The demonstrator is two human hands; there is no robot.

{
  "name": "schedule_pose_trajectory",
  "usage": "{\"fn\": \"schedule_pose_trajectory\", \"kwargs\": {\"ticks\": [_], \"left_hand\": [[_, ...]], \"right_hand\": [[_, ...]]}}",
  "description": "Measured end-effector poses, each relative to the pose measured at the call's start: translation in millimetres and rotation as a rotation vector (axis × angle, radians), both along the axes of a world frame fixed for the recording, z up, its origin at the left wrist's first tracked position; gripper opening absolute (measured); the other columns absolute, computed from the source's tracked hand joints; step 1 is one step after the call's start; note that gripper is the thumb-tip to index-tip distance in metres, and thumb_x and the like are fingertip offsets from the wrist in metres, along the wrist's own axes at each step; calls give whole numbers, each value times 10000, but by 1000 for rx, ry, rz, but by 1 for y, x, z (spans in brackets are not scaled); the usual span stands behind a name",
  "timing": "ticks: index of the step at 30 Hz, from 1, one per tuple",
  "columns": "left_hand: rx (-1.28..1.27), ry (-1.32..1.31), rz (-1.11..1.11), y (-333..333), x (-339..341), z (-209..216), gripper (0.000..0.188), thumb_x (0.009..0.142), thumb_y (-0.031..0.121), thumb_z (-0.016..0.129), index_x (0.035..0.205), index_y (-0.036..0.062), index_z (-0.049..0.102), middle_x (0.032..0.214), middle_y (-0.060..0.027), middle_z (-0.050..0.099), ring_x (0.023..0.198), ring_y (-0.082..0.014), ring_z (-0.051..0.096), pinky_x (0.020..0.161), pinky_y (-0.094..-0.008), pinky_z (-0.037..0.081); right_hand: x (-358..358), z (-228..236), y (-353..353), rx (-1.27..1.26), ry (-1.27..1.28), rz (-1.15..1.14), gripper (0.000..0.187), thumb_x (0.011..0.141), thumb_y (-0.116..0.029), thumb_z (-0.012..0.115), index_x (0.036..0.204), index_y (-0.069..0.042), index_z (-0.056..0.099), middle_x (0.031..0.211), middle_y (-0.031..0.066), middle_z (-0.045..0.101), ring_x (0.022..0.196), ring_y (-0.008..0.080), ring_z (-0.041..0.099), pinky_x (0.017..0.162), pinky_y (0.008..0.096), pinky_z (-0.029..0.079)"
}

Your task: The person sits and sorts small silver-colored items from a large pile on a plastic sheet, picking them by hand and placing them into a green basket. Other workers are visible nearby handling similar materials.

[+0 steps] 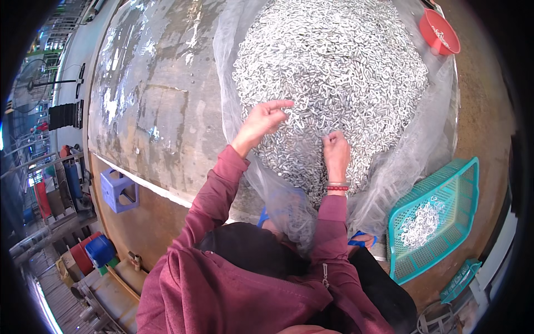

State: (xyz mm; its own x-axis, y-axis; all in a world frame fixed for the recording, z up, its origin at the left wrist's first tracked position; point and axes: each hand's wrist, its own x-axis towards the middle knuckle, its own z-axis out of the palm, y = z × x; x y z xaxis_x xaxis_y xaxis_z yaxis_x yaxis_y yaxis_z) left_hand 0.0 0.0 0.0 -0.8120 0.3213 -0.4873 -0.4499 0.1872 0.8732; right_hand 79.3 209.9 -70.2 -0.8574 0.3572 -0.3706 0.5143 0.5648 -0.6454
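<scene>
A wide heap of small silvery metal pieces (334,50) lies in front of me, some shaped like bent hooks, others like short ovals. My left hand (262,122) is over the heap's near left side, index finger stretched out and thumb apart from it. Pale hook-shaped pieces lie just beyond that fingertip; nothing shows in its grip. Closer to me and further right, my right hand (337,151) has its fingers curled together above the darker pieces. What they hold, if anything, is hidden. A red bead bracelet (337,188) circles my right wrist.
Translucent netting (384,178) edges the heap. A teal basket (406,261) with pale pieces stands near right; a red bowl (431,28) holds some at far right. Wet grey sheeting (167,122) spreads left, beside a purple stool (118,190). A fan (33,84) stands far left.
</scene>
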Motion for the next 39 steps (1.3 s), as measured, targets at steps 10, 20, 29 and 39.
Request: {"fn": "schedule_pose_trajectory", "kwargs": {"ticks": [10,20,29,39], "left_hand": [[719,-423,244,-1,-9,-17,308,888,290,550,760,9,553,756,-81,552,588,-100,485,483,-228,408],[-487,482,-248,10,-8,-33,190,790,199,718,809,34,626,742,-40,593,681,-135,567,624,-301,465],[-573,410,-159,0,-5,-42,195,832,216,689,866,44,603,711,7,543,622,-107,521,563,-300,438],[-567,426,-328,9,-9,-23,290,755,247,743,769,-7,605,655,-146,579,596,-266,550,595,-371,442]], "right_hand": [[-12,34,3,-603,120,-32,141,859,-132,634,806,-1,621,643,58,612,509,83,500,473,248,391],[-3,54,31,-1571,282,-329,259,863,-48,589,1115,-11,542,785,99,625,551,93,543,398,147,361],[-1,54,53,-1184,249,-244,134,844,4,485,956,-68,490,783,65,564,609,103,534,442,200,391],[-1,-8,-9,64,42,37,251,778,-229,702,812,-20,568,758,211,638,719,408,604,617,478,437]]}}
